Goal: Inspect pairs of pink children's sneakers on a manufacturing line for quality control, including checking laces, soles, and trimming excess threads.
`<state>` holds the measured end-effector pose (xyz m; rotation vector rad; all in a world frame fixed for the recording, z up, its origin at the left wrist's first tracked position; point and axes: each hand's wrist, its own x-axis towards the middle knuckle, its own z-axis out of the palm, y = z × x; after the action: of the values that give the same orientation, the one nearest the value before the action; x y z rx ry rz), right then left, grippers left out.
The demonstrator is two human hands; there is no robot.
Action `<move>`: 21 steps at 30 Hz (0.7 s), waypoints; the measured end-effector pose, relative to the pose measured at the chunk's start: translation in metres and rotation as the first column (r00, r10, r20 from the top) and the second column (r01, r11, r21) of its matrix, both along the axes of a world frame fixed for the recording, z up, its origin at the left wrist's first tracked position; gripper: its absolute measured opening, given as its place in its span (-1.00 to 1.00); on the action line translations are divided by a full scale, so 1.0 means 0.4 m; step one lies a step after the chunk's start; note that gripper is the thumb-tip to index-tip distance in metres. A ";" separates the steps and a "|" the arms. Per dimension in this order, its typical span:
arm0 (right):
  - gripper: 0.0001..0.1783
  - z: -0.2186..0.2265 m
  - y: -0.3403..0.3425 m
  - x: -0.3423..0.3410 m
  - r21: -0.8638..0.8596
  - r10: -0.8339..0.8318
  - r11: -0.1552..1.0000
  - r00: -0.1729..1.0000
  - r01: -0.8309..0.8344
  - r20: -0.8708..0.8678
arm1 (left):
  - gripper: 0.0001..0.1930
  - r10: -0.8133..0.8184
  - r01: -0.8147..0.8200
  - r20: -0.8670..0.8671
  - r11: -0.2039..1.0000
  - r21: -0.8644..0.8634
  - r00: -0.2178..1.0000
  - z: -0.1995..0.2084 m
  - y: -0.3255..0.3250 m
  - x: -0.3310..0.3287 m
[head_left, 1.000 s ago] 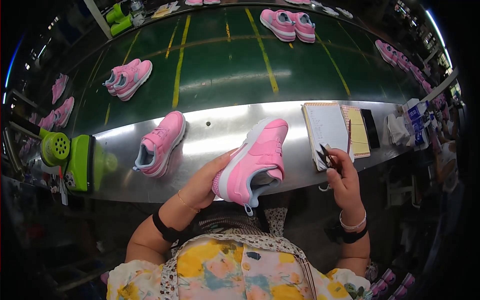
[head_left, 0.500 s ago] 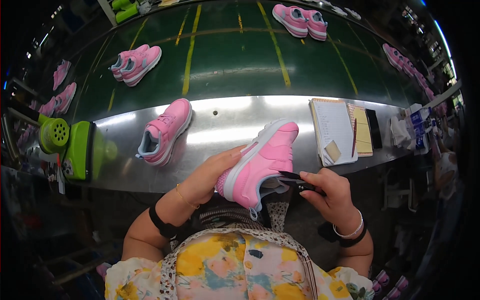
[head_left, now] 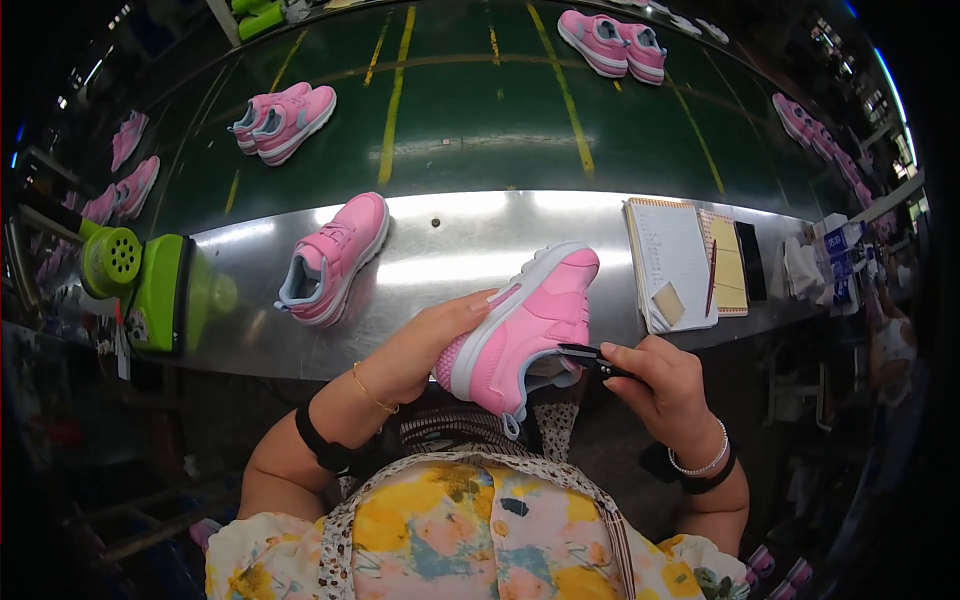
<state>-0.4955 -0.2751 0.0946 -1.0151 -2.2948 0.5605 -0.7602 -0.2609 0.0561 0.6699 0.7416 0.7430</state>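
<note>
My left hand (head_left: 432, 348) grips a pink sneaker (head_left: 528, 320) along its white sole, tilted on its side with the toe pointing away from me. My right hand (head_left: 662, 392) holds small black thread snips (head_left: 592, 357), their tips at the sneaker's collar near the opening. The two blades lie close together. A grey-blue lining shows inside the opening, and a pull loop hangs from the heel. Left of my hands, a second pink sneaker (head_left: 345, 255) lies on the metal table (head_left: 430, 275).
A green hot-air tool (head_left: 150, 285) stands at the table's left end. On the right lie an open notebook (head_left: 668, 250), a pencil, a yellow pad and a dark flat object. Pink sneaker pairs (head_left: 290, 122) sit on the green conveyor belt (head_left: 470, 120) beyond.
The snips' blades have closed together at the sneaker's collar. The sneaker pairs on the belt appear shifted slightly right, along with a small shift of the whole view.
</note>
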 end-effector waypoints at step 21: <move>-0.69 -0.097 0.187 0.160 -0.152 -0.609 0.765 0.779 0.626 0.146 | -0.50 0.171 -0.087 0.236 0.940 -0.330 0.956 -0.156 0.042 -0.038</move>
<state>-0.4316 -0.2004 0.0558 -1.8263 -1.8190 0.4602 -0.7755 -0.2441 -0.0064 0.2248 0.6458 0.7940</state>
